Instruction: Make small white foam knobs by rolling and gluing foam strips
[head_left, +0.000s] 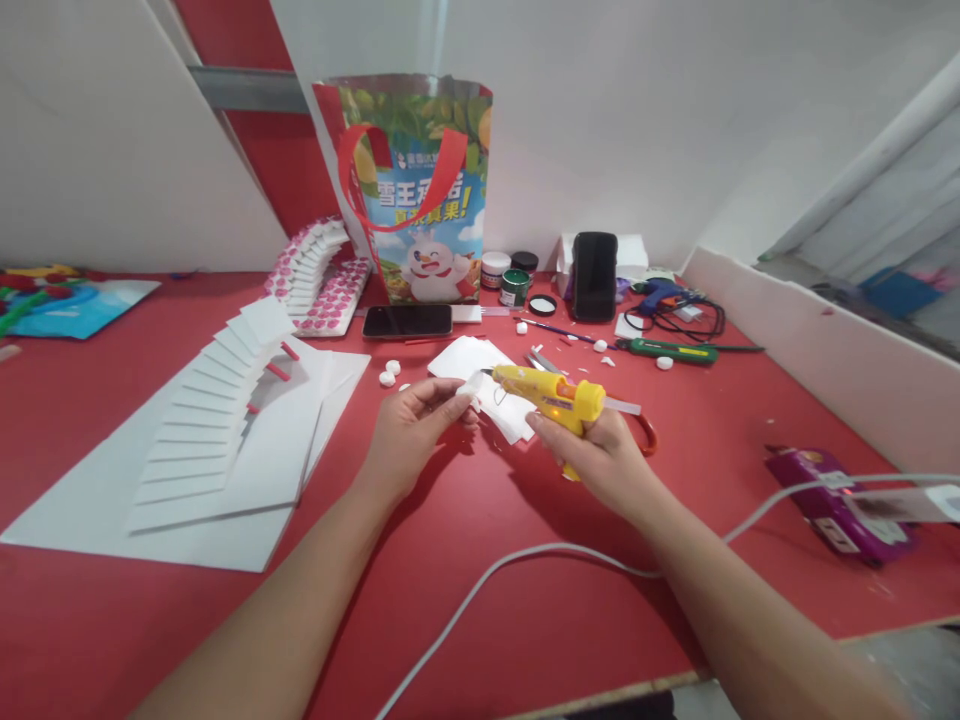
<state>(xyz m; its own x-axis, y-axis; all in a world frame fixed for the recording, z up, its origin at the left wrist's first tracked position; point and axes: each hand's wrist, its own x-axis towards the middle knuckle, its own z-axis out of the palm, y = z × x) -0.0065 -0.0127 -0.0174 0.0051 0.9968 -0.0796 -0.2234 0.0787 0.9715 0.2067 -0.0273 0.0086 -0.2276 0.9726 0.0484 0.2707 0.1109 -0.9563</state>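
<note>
My right hand (600,455) is wrapped round the handle of a yellow hot glue gun (544,388), a clear glue stick poking out of its back end. Its dark nozzle points left and sits close to a small white piece (471,385) pinched in my left hand (412,430). I cannot tell whether nozzle and piece touch. Beneath the gun lie loose white paper sheets (510,412) and scissors (544,362), partly covered. Several small white round lumps (387,378) lie beyond my left hand.
A curved white stair model (199,420) stands on white board at left, a pink-dotted one (319,285) behind. Farther back are a shopping bag (427,200), phone (407,321), paint jars (514,287) and screwdriver (667,350). A white cord (525,552) crosses the front; a purple packet (836,500) lies right.
</note>
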